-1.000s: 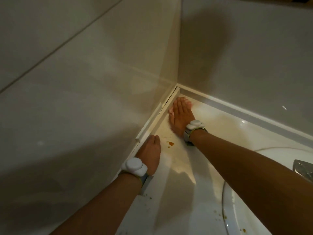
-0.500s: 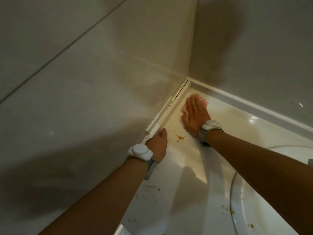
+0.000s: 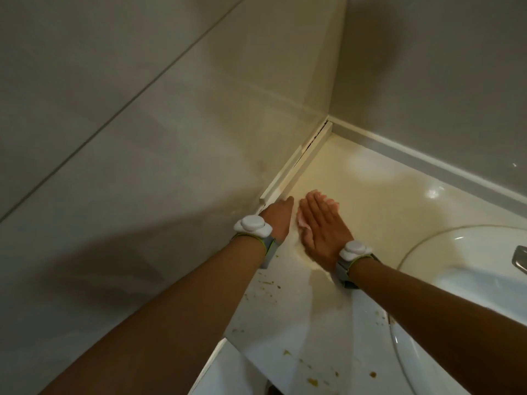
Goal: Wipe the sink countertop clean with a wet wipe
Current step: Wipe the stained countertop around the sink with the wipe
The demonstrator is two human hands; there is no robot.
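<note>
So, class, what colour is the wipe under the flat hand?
Pale pink wet wipe under the right hand, seen in the head view.

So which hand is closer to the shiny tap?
The right. The right hand lies flat on the wipe on the countertop, on the side toward the tap. The left hand rests by the wall, farther away.

Right hand (image 3: 322, 226) presses a pink wipe (image 3: 302, 222) flat on the speckled countertop (image 3: 370, 195).
</note>
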